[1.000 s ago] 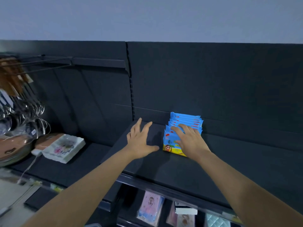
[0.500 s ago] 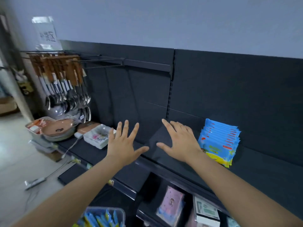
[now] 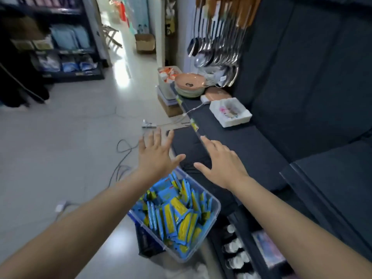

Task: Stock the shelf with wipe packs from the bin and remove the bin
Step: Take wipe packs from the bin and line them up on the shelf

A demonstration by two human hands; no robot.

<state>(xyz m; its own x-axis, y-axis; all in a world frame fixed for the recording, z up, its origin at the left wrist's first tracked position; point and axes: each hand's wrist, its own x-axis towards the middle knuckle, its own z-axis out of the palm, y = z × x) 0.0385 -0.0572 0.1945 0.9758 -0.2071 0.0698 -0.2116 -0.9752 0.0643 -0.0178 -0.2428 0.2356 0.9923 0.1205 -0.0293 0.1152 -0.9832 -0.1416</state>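
Hovering left hand (image 3: 155,158), right hand (image 3: 222,164) spread above bin (image 3: 213,216) of wipe packs (image 3: 173,212)

Holds both bare arms out ahead, left forearm (image 3: 84,220) slanting in from the lower left, right forearm (image 3: 291,216) from the lower right, converging toward the middle. Carries the left hand (image 3: 156,156) palm down, fingers straight and fanned, thumb stuck out to the right. Mirrors it with the right hand (image 3: 222,165): palm down, fingers spread, thumb pointing left. Grips nothing with either; thumbs near each other, not touching.
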